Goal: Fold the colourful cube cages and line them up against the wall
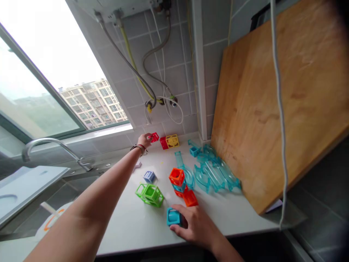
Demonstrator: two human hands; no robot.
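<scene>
My left hand [143, 140] is stretched far back across the white counter [131, 225] and pinches a small red cube block [154, 137] near the tiled wall. Just right of it sit another red cube [164, 143] and a yellow cube [172, 141]. My right hand [195, 225] rests near the counter's front edge, fingers wrapped on a teal cube block [173, 217]. Ahead of that hand lie an orange cube [190, 198] and an orange cube stacked on a teal one [177, 177]. Green open-frame cubes [150, 194] lie to the left.
Clear teal track pieces [214, 174] are heaped by a large wooden board [275, 109] leaning on the right wall. A pale blue cube [149, 176] lies mid-counter. A tap [54, 145] and sink are at the left, under a window. Hoses hang on the back wall.
</scene>
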